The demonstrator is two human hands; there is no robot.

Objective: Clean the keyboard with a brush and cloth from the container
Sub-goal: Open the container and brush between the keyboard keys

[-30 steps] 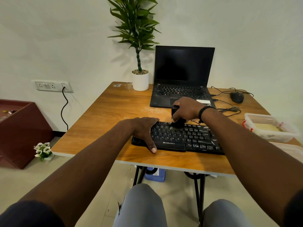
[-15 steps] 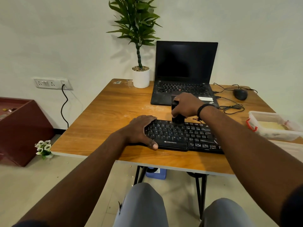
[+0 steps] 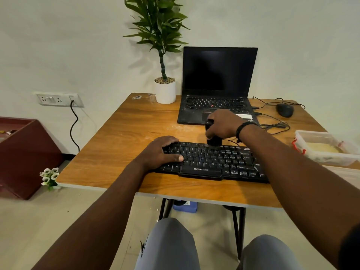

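1. On the wooden table (image 3: 120,145) in front of me lies the black keyboard (image 3: 212,162), its long side running left to right, just this side of an open laptop (image 3: 216,88) with a dark screen.
2. My left hand (image 3: 159,152) lies flat on the keyboard's left end, fingers straight, thumb across the keys, pinning it down.
3. My right hand (image 3: 222,125) is curled round a stubby black brush (image 3: 213,140), held upright with its bristles touching the top row of keys.
4. A second ago the brush stood lower on the keys, nearer the middle rows; it has since travelled up to the far edge, while the left hand stayed in place.
5. I judge the brushing step is under way, sweeping dust off the back.
6. The clear container (image 3: 323,147) sits at the right edge with something pale inside, possibly the cloth; that step looks not yet done.
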